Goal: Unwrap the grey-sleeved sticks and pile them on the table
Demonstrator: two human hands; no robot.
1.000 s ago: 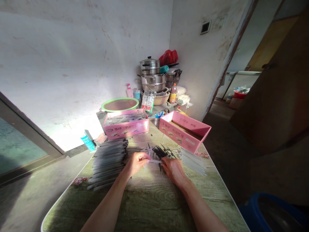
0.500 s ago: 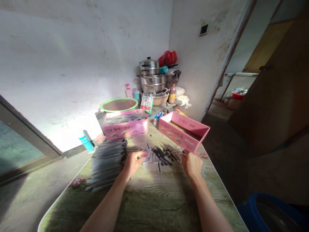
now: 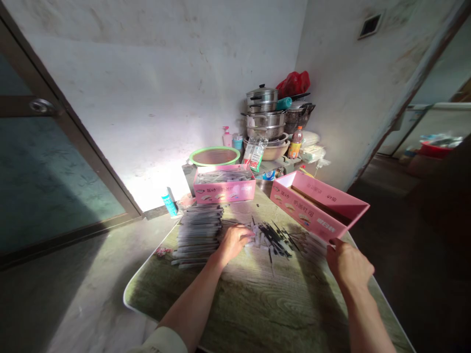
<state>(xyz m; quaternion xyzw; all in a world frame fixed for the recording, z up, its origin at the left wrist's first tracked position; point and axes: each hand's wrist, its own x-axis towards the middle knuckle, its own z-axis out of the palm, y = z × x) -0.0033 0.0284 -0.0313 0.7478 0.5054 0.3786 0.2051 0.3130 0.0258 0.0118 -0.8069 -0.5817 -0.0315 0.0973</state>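
Note:
My left hand [image 3: 235, 241] rests low over the table, fingers curled together at the left side of a loose pile of thin dark and pale sticks [image 3: 274, 239]. What its fingertips pinch is too small to make out. My right hand [image 3: 349, 262] is closed, its thumb and fingertips by the near lower corner of a pink cardboard box [image 3: 305, 208]. Anything in those fingers is hidden. A blurred patch of pale sticks [image 3: 312, 245] lies just left of this hand. Left of my left hand, long grey sticks [image 3: 198, 235] lie in a neat stacked row.
A second pink box [image 3: 224, 192], filled with sticks, stands behind the row. Behind it are a green-rimmed round tray [image 3: 214, 156], stacked steel pots [image 3: 265, 117] and a drink bottle [image 3: 295, 143]. A blue can [image 3: 169, 203] stands left of the wood-grain table [image 3: 257, 304].
The view has turned left, so everything sits farther right. My right hand has shifted right and nearer, relative to the box corner. My left hand stays at the pile.

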